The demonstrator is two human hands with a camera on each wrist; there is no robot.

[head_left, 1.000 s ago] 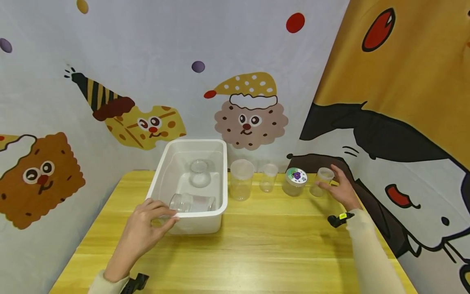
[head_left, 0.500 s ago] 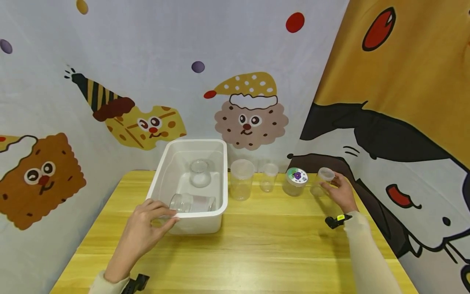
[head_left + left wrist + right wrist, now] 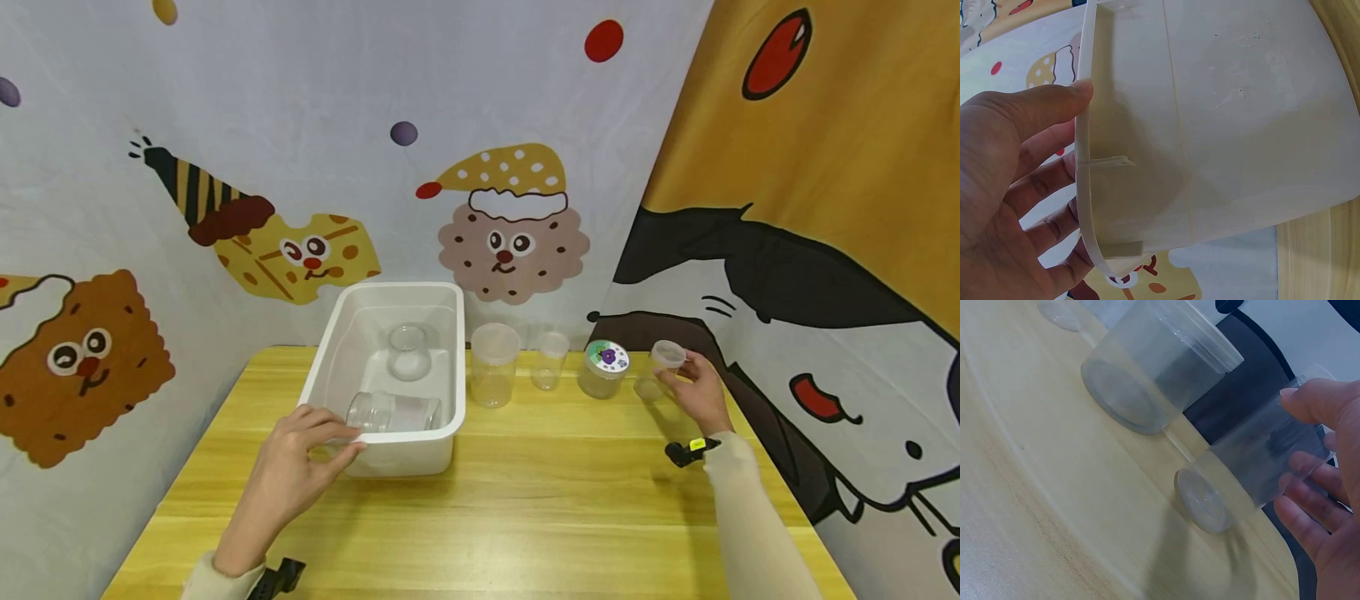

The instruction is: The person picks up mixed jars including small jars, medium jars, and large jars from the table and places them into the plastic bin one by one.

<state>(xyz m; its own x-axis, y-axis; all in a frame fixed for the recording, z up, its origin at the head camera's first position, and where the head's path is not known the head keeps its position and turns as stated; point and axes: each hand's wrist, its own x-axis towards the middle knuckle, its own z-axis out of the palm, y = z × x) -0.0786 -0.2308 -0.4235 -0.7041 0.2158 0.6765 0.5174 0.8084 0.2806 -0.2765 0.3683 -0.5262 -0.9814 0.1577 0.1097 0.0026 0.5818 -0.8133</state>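
Observation:
A white plastic tub (image 3: 401, 454) stands left of centre, and my left hand (image 3: 300, 462) pinches its near rim. In the left wrist view the thumb (image 3: 1060, 100) lies over that rim, the fingers on its other side. My right hand (image 3: 701, 393) grips a clear plastic jar (image 3: 651, 379) near its top, at the right end of a row. The right wrist view has this jar (image 3: 1241, 465) upright, thumb on one side and fingers on the other. I cannot tell whether its base touches the table. Inside the tub, one clear jar (image 3: 408, 414) lies sideways and another (image 3: 408, 354) stands behind it.
Left of the held jar stand a squat jar with a flower-printed lid (image 3: 606, 358), a slim clear jar (image 3: 550, 367) and a large clear jar (image 3: 493, 375). The wooden table (image 3: 540, 517) meets a cartoon-printed cloth (image 3: 517, 83) at the back and right.
My right hand has closed in around the rightmost jar, which has shifted very slightly right at its top. The left hand keeps its place on the tub's rim.

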